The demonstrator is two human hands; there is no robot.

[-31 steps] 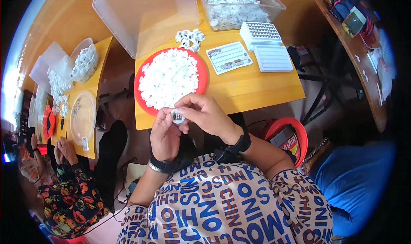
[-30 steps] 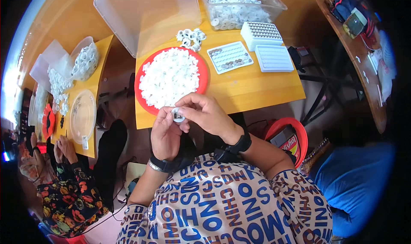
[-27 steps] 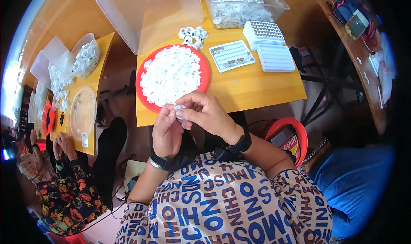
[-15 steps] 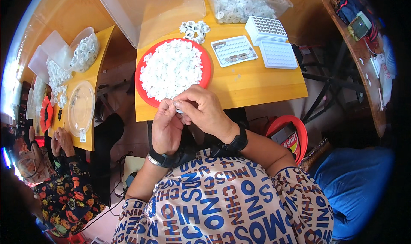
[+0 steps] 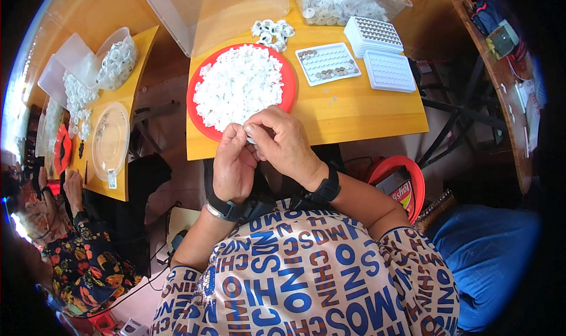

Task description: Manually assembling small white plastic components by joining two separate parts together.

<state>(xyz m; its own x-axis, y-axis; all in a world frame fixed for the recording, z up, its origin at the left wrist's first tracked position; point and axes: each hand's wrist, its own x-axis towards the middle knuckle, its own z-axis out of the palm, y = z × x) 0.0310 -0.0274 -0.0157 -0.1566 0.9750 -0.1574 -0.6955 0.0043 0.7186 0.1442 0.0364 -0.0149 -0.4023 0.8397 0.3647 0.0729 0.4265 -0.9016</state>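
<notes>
My left hand [image 5: 234, 169] and my right hand [image 5: 285, 144] meet just off the table's near edge, fingertips pressed together. Between them shows a bit of a small white plastic piece [image 5: 250, 140], mostly covered by the fingers. Both hands are closed on it. Right beyond my fingers is a round red tray [image 5: 288, 79] heaped with small white plastic pieces [image 5: 239, 88]. Farther right lies a white dimpled tray [image 5: 318, 57] with several small round metal discs [image 5: 331, 73] in some of its hollows.
White parts with dark centres [image 5: 273, 34] lie behind the red tray. Stacked white trays [image 5: 374, 38] and a clear bin [image 5: 354, 5] of white parts stand at the back right. Below the table's right side is a red bucket [image 5: 420, 188]. A co-worker's hand [image 5: 73, 188] rests at the left table.
My fingers stay pinched together around the small piece, with slight shifts of the fingertips. The whole view has tilted a little. The co-worker's hands at the left have moved apart.
</notes>
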